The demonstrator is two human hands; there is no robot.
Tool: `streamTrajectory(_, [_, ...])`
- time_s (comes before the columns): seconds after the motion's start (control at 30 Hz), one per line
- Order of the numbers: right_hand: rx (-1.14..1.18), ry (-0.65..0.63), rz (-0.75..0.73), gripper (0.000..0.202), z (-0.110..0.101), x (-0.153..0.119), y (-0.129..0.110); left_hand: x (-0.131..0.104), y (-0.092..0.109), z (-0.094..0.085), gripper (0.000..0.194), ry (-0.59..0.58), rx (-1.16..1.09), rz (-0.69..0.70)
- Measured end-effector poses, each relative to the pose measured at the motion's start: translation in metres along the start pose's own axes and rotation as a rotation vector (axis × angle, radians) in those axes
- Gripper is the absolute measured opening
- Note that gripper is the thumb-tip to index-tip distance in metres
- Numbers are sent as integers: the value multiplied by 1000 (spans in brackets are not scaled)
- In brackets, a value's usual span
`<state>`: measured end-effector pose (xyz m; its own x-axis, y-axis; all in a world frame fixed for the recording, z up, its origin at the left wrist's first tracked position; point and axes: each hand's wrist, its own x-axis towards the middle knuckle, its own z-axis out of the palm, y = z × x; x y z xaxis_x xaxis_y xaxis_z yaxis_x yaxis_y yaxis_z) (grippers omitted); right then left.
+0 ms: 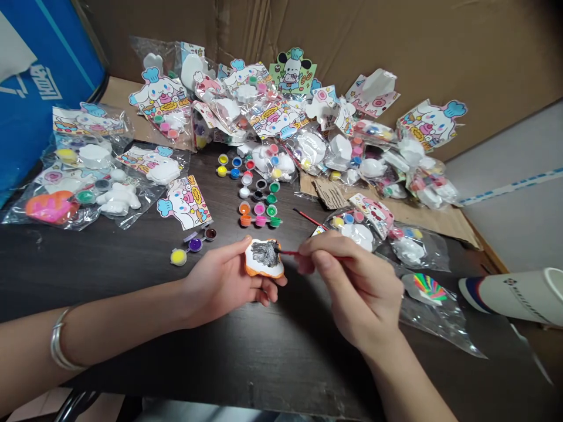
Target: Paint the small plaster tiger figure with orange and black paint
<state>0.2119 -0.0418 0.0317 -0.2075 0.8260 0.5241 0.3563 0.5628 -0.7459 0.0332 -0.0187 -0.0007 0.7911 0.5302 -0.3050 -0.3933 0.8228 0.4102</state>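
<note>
My left hand (229, 278) is closed around the edges of a small white plaster figure (265, 258), its rim orange and its face partly covered in streaky black paint. My right hand (352, 281) pinches a thin red paintbrush (290, 253), whose dark tip touches the figure's painted face near the right edge. Just beyond the figure stand small open paint pots, among them orange (245, 219), pink (260, 220), green (275, 221) and black (259, 195). Left of these lies a strip with yellow (178, 257), purple (194, 244) and dark brown (210, 234) pots.
Bagged plaster figures with paints (308, 146) crowd the table's back against a cardboard wall (396, 47). A second red brush (309, 217) lies behind my right hand. At right, a paper cup (510, 296) lies on its side near a bag with a rainbow-striped piece (430, 288). A printed card (187, 203) lies at left.
</note>
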Motion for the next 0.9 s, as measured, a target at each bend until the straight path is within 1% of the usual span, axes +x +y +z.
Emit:
streamTrajectory(0.07, [16,-48,-14,19,0,1,0,0,0,0,51,5,3,1])
streamTrajectory(0.2, [-20,44,-16,19,-1,1,-1,0,0,0,46,10,22,1])
streamTrajectory(0.27, [-40,4,-5,18,-1,1,-1,0,0,0,43,10,22,2])
streamTrajectory(0.33, [-9,-26,6,20,-1,0,-1,1,0,1,43,8,19,-3])
streamTrajectory(0.4, [12,34,10,20,-1,-2,-1,1,1,2,47,13,21,-7])
streamTrajectory(0.47, [-16,93,12,18,-2,-2,0,0,1,3,50,28,28,-10])
streamTrajectory(0.53, [-26,50,17,18,-1,-2,0,0,2,6,52,45,31,-10])
streamTrajectory(0.6, [20,8,22,19,-1,-1,-1,-1,1,7,52,56,37,-11])
streamTrajectory(0.7, [53,59,23,19,1,0,-3,-1,0,7,49,49,55,-9])
streamTrajectory(0.73, [46,53,24,19,2,0,-3,-1,0,6,49,44,58,-7])
streamTrajectory(0.83, [105,-39,47,20,3,1,-5,0,-1,3,49,12,62,-1])
streamTrajectory(0.9, [180,-1,73,20,3,1,-6,0,-1,2,48,-1,68,5])
